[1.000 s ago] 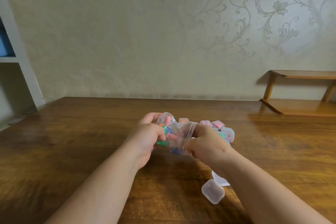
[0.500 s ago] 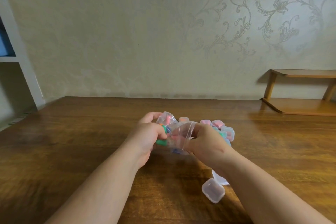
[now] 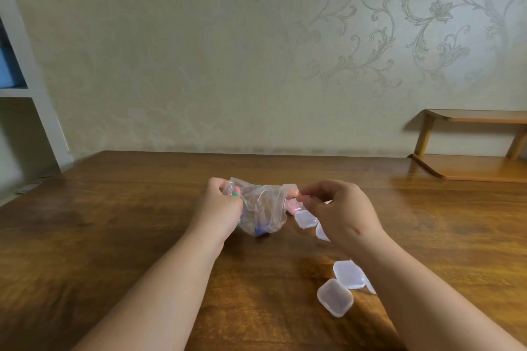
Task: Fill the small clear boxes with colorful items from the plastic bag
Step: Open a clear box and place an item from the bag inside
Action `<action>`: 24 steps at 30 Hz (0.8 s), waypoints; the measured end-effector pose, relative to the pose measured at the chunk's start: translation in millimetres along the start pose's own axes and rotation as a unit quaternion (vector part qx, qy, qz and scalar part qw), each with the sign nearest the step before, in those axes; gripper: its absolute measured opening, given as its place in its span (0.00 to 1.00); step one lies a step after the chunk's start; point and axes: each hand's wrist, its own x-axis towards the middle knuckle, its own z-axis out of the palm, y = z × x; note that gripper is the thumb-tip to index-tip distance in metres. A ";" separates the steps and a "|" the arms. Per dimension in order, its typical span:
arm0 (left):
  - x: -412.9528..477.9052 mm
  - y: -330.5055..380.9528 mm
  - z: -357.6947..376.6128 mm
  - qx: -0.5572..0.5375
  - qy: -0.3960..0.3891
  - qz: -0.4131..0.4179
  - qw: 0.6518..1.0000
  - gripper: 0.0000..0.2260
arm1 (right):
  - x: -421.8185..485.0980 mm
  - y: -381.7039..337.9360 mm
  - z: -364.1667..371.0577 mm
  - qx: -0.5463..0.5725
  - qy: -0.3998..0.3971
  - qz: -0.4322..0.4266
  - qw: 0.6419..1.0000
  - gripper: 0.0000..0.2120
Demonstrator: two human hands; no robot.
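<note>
My left hand (image 3: 218, 209) grips the left side of a clear plastic bag (image 3: 263, 209) that holds green, blue and pink items. To its right, my right hand (image 3: 340, 209) pinches a small pink-orange item (image 3: 302, 196) between thumb and fingers, just outside the bag's mouth. An open small clear box (image 3: 343, 285) lies on the wooden table (image 3: 114, 236) under my right forearm. Other small clear boxes (image 3: 305, 219) sit just right of the bag, one with pink inside (image 3: 293, 206), partly hidden by my right hand.
A low wooden shelf (image 3: 470, 168) stands at the table's far right against the patterned wall. A white shelving unit (image 3: 34, 111) is at the far left beyond the table edge.
My right hand has come away from the bag to the right with a small pink-orange item pinched in it. The bag now hangs from my left hand alone. The view has shifted slightly.
</note>
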 end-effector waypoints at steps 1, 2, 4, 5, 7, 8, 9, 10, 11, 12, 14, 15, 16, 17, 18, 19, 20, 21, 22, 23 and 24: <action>1.0 -2.0 -0.8 0.024 0.011 0.004 1.000 0.17 | -0.2 -0.3 -1.5 -0.004 0.010 -0.002 1.000 0.05; 1.1 -3.5 -2.2 0.054 0.021 0.007 0.998 0.17 | -0.8 -0.7 -2.9 -0.002 0.015 -0.005 1.000 0.05; 0.8 -5.8 -5.7 0.134 0.043 0.034 0.989 0.20 | -1.2 -2.4 -4.8 0.011 0.015 -0.018 1.000 0.03; -0.1 -6.0 -7.1 0.158 0.062 0.065 0.983 0.22 | -1.7 -3.7 -5.5 0.022 0.013 -0.021 0.999 0.03; -6.2 -3.2 -8.3 0.141 0.094 0.170 0.971 0.21 | -3.4 -6.8 -5.6 0.053 0.006 -0.016 0.998 0.06; -11.0 -0.6 -7.9 0.120 0.092 0.236 0.960 0.19 | -4.2 -7.7 -5.5 0.070 0.004 -0.013 0.997 0.08; -16.8 2.8 -6.9 0.104 0.079 0.297 0.946 0.17 | -4.9 -8.2 -5.3 0.082 0.003 -0.014 0.996 0.09; -21.8 5.3 -5.1 0.091 0.059 0.346 0.932 0.15 | -5.8 -8.7 -5.1 0.090 -0.001 -0.019 0.996 0.10; -25.1 6.3 -2.8 0.082 0.035 0.381 0.920 0.13 | -7.0 -9.6 -5.0 0.097 -0.006 -0.026 0.995 0.10; -27.5 6.2 -0.4 0.080 0.011 0.404 0.911 0.12 | -7.9 -10.0 -4.8 0.105 -0.013 -0.033 0.994 0.09; -29.9 5.1 3.1 0.098 -0.020 0.430 0.897 0.11 | -8.5 -11.0 -4.9 0.118 -0.026 -0.041 0.992 0.08; -30.7 4.6 4.1 0.111 -0.030 0.435 0.893 0.10 | -8.3 -11.1 -5.1 0.120 -0.030 -0.041 0.991 0.08; -31.6 4.6 4.3 0.122 -0.036 0.436 0.891 0.09 | -8.2 -11.4 -5.4 0.121 -0.033 -0.041 0.991 0.08; -32.1 4.2 4.5 0.128 -0.039 0.432 0.892 0.09 | -8.3 -11.7 -5.8 0.122 -0.034 -0.040 0.991 0.08; -32.3 3.7 4.4 0.128 -0.043 0.424 0.896 0.09 | -8.5 -11.6 -6.1 0.123 -0.035 -0.039 0.991 0.08; -32.2 3.4 4.5 0.125 -0.048 0.415 0.900 0.09 | -8.5 -11.7 -6.3 0.125 -0.036 -0.039 0.991 0.07; -32.6 3.3 4.8 0.121 -0.057 0.409 0.902 0.09 | -8.8 -11.9 -6.7 0.128 -0.037 -0.039 0.990 0.07; -33.4 3.4 5.7 0.119 -0.066 0.406 0.904 0.10 | -9.5 -12.6 -7.2 0.131 -0.039 -0.039 0.990 0.07; -34.8 3.7 7.0 0.119 -0.073 0.404 0.904 0.10 | -10.3 -13.3 -7.4 0.134 -0.043 -0.037 0.989 0.07; -36.4 4.4 8.3 0.119 -0.075 0.400 0.906 0.10 | -11.3 -14.2 -7.3 0.134 -0.047 -0.034 0.989 0.06; -37.8 4.8 9.0 0.118 -0.069 0.391 0.910 0.09 | -12.0 -15.0 -7.0 0.134 -0.052 -0.031 0.989 0.05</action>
